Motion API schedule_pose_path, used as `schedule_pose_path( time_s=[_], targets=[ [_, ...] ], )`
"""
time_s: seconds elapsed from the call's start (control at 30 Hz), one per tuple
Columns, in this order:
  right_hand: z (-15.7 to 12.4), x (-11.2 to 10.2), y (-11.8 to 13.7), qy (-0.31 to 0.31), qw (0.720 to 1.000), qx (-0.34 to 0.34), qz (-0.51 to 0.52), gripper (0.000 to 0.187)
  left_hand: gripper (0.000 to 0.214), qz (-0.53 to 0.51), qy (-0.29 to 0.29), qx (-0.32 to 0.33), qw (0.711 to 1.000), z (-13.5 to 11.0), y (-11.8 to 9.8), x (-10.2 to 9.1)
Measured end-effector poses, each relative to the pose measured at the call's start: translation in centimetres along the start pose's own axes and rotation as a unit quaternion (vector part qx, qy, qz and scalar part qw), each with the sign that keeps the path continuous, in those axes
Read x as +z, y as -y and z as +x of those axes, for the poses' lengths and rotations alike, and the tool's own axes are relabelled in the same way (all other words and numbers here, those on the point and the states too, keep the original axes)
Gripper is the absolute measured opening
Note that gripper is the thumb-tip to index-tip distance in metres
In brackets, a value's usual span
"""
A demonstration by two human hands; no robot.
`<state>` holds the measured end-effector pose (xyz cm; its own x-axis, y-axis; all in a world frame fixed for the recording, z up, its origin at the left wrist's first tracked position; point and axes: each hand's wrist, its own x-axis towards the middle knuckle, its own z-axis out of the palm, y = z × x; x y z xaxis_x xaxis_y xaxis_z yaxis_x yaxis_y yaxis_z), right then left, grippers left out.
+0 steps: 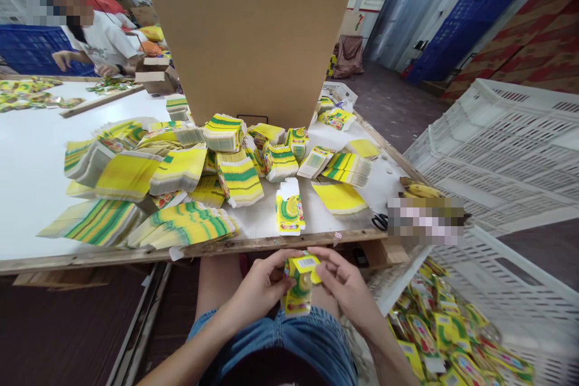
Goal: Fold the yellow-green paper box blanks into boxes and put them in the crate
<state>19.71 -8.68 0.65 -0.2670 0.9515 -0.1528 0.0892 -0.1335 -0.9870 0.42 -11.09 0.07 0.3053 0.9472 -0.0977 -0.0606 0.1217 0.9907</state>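
A small yellow-and-green carton [298,295] is held over my lap, opened out into a box shape, with a barcode on its top end. My left hand [271,277] grips its left side, thumb on the front and fingers behind. At the right, my right hand [337,271] pinches a yellow flap at the carton's upper right edge. Just beyond, one flattened carton [290,208] lies by itself near the table edge. Behind it are piled stacks of flat cartons [239,175], some fanned out.
A tall cardboard sheet [262,36] stands at the table's back. Scissors [380,221] and bananas [420,190] lie at the right corner. A white crate [511,277] of yellow packs stands lower right. Another person [104,42] works at far left.
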Motion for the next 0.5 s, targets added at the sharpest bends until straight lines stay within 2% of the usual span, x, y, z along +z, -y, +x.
schedule_pose_path(
  time_s=[0.07,0.17,0.23,0.4,0.5],
  targets=[
    [0.1,0.1,0.2,0.028,0.998,-0.009,-0.056,0.039,0.046,0.015,0.007,0.005,1.0,0.0,0.0,0.2],
    [0.1,0.6,0.5,-0.014,0.986,-0.036,-0.163,0.029,0.048,-0.023,0.021,0.003,0.999,0.0,0.0,0.3],
    [0.1,1.1,0.5,-0.037,0.979,-0.047,-0.196,0.026,0.049,-0.068,0.027,-0.007,0.997,0.2,0.0,0.2],
    [-0.1,1.5,0.0,-0.027,0.986,-0.042,-0.161,0.03,0.053,-0.133,0.003,-0.039,0.99,0.6,0.3,-0.2],
    [0.0,1.4,-0.6,-0.055,0.988,-0.054,-0.134,0.029,0.049,-0.129,-0.006,-0.05,0.99,0.7,0.3,0.1]
  ],
)
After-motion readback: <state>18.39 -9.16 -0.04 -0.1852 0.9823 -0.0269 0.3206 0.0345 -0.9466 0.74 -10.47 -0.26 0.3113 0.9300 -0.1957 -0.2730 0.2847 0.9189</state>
